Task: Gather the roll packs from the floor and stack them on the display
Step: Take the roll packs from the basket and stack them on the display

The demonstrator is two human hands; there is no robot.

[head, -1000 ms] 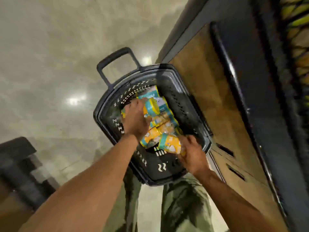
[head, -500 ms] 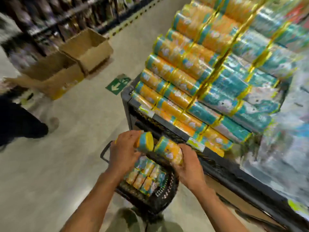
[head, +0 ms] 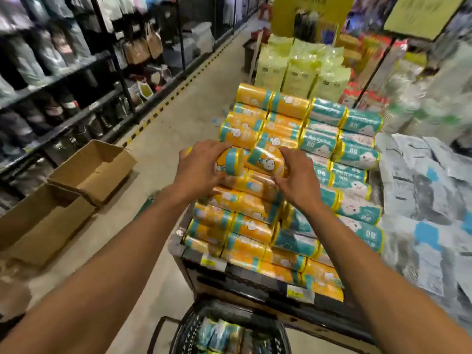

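Both hands up over the orange side of the display (head: 255,221), each closed around one roll pack. Left hand (head: 201,169) wrapped over an orange pack (head: 229,162), its teal-and-yellow end cap turned toward the camera and to the right, so the long axis ran away and leftward, hidden mostly under the palm. Right hand (head: 296,180) clasped on a second orange pack (head: 268,159), tilted, teal band at its upper left, long axis slanting down to the right. The two packs nearly touching end to end, just above the top layer of stacked orange rolls.

Stacked rolls lying crosswise, long axes running left to right, orange columns on the left, teal ones (head: 352,154) on the right. Held packs therefore skewed against the rows below; judged to need turning flat and parallel before being set down. Left grip nearer the open edge of the orange column, right grip nearer the seam with the teal.

More packs waiting in the black basket (head: 194,325) on the floor, directly below and nearer than the display. Open cardboard boxes (head: 92,167) off to the left.
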